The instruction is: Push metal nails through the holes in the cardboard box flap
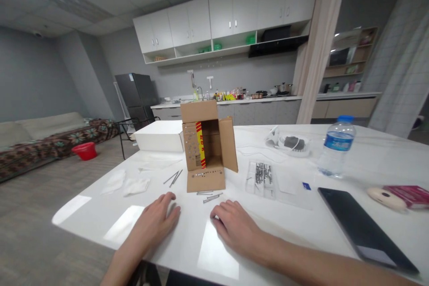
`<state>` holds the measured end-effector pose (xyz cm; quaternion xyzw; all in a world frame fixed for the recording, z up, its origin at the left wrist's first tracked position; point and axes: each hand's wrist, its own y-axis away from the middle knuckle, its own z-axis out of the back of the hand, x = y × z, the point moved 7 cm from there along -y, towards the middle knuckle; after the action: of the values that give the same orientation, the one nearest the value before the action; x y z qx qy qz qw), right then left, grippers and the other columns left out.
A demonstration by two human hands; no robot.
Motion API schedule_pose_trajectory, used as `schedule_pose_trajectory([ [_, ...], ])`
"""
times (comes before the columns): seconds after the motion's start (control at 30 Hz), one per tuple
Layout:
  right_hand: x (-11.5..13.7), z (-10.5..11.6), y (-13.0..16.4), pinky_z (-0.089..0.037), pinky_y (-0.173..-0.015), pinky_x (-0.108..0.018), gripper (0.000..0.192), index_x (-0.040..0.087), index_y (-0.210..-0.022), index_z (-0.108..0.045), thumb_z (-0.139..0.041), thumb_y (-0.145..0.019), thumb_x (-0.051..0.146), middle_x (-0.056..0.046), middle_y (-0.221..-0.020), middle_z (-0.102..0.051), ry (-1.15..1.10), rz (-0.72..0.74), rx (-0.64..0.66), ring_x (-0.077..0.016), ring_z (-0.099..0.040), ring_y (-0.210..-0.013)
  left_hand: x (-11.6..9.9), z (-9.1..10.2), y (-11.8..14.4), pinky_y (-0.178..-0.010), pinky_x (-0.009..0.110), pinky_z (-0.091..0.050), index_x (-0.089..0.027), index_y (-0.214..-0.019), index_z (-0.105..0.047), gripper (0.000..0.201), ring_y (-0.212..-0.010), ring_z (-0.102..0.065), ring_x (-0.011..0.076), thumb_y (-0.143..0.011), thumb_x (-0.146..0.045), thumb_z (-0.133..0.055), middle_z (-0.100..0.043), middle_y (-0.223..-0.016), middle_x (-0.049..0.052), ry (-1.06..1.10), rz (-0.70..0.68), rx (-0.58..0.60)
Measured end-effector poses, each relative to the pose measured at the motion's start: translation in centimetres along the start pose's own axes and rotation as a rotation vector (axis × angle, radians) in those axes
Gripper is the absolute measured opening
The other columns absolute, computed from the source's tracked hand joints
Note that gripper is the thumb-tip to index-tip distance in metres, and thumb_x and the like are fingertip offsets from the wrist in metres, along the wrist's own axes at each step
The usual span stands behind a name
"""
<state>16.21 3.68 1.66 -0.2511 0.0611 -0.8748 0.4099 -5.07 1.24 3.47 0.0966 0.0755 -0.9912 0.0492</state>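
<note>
Cardboard box (206,147) stands open; clear tray (263,178) holds nails (263,172).

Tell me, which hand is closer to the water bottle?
Right. The right hand lies flat on the table, below-left of the water bottle; the left hand rests farther left, beyond the cardboard box.

Matt cardboard box (208,147) on glossy white table (187,250).

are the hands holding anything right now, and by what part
Nothing is held. The left hand and right hand both lie palm down on the white table, just short of the loose nails before the cardboard box.
</note>
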Motion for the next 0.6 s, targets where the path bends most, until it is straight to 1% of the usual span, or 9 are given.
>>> schedule_pose_trajectory([
  [0.07,-0.1,0.0,-0.1,-0.036,-0.08,-0.032,0.015,0.02,-0.095,-0.063,-0.049,-0.092,0.017,-0.004,-0.091,-0.067,-0.004,0.018,-0.015,-0.0187,-0.056,-0.086,-1.1,1.0,-0.9,-0.086,0.042,-0.047,-0.019,-0.105,-0.054,0.029,-0.097,-0.064,0.0259,-0.092,-0.039,-0.036,-0.065,-0.108,0.01,-0.028,0.026,-0.033],
  [0.1,-0.1,0.0,-0.2,-0.036,-0.079,-0.032,0.015,0.02,-0.095,-0.063,-0.049,-0.092,0.017,-0.004,-0.09,-0.067,-0.004,0.024,-0.022,-0.0187,-0.056,-0.085,-2.0,1.5,-1.4,-0.086,0.041,-0.047,-0.02,-0.103,-0.054,0.028,-0.098,-0.063,0.026,-0.092,-0.039,-0.038,-0.064,-0.109,0.01,-0.037,0.008,-0.055],
  [0.17,-0.1,0.1,-0.2,-0.036,-0.078,-0.032,0.015,0.02,-0.093,-0.063,-0.049,-0.091,0.017,-0.004,-0.088,-0.068,0.005,0.033,-0.025,-0.0188,-0.057,-0.084,-4.1,2.6,-2.6,-0.085,0.04,-0.046,-0.02,-0.101,-0.054,0.024,-0.1,-0.062,0.026,-0.091,-0.037,-0.04,-0.064,-0.106,0.009,-0.054,-0.045,-0.125],
  [0.23,0.0,0.4,-0.3,-0.036,-0.077,-0.032,0.015,0.019,-0.09,-0.063,-0.048,-0.089,0.016,-0.005,-0.087,-0.068,0.018,0.037,-0.028,-0.0191,-0.057,-0.083,-6.3,3.4,-3.7,-0.083,0.039,-0.045,-0.021,-0.098,-0.054,0.022,-0.096,-0.062,0.025,-0.092,-0.036,-0.039,-0.065,-0.101,0.007,-0.062,-0.098,-0.174],
  [0.3,0.1,0.6,-0.3,-0.036,-0.076,-0.032,0.015,0.018,-0.089,-0.063,-0.048,-0.088,0.016,-0.006,-0.086,-0.068,0.027,0.049,-0.032,-0.0196,-0.058,-0.082,-8.2,4.1,-4.8,-0.081,0.037,-0.045,-0.022,-0.096,-0.055,0.019,-0.095,-0.062,0.024,-0.093,-0.035,-0.04,-0.064,-0.099,0.006,-0.058,-0.161,-0.231],
  [0.37,0.2,0.8,-0.4,-0.037,-0.075,-0.032,0.016,0.018,-0.089,-0.064,-0.048,-0.088,0.017,-0.006,-0.087,-0.068,0.028,0.054,-0.028,-0.0202,-0.059,-0.081,-9.6,4.2,-5.8,-0.079,0.036,-0.045,-0.022,-0.092,-0.054,0.017,-0.094,-0.061,0.0235,-0.093,-0.034,-0.042,-0.064,-0.095,0.005,-0.045,-0.212,-0.284],
  [0.47,0.1,0.8,-0.4,-0.039,-0.076,-0.033,0.016,0.018,-0.089,-0.065,-0.049,-0.086,0.017,-0.007,-0.087,-0.069,-0.005,0.043,-0.026,-0.0204,-0.06,-0.081,-10.4,4.0,-6.8,-0.08,0.035,-0.044,-0.022,-0.089,-0.054,0.014,-0.092,-0.061,0.0218,-0.092,-0.03,-0.043,-0.064,-0.092,0.005,0.01,-0.27,-0.395],
  [0.53,0.1,1.2,-0.4,-0.04,-0.076,-0.033,0.015,0.019,-0.089,-0.065,-0.051,-0.084,0.017,-0.006,-0.086,-0.069,-0.069,0.032,-0.043,-0.0198,-0.06,-0.08,-10.2,3.5,-6.9,-0.082,0.035,-0.044,-0.022,-0.09,-0.055,0.013,-0.091,-0.061,0.0213,-0.092,-0.027,-0.044,-0.064,-0.091,0.005,0.051,-0.277,-0.465],
  [0.6,0.7,2.3,-0.4,-0.042,-0.073,-0.031,0.014,0.019,-0.086,-0.065,-0.052,-0.083,0.016,-0.004,-0.083,-0.069,-0.181,0.032,-0.087,-0.0179,-0.059,-0.076,-9.7,2.9,-6.7,-0.084,0.037,-0.044,-0.022,-0.091,-0.056,0.013,-0.092,-0.061,0.0216,-0.091,-0.026,-0.044,-0.065,-0.093,0.005,0.075,-0.267,-0.521],
])
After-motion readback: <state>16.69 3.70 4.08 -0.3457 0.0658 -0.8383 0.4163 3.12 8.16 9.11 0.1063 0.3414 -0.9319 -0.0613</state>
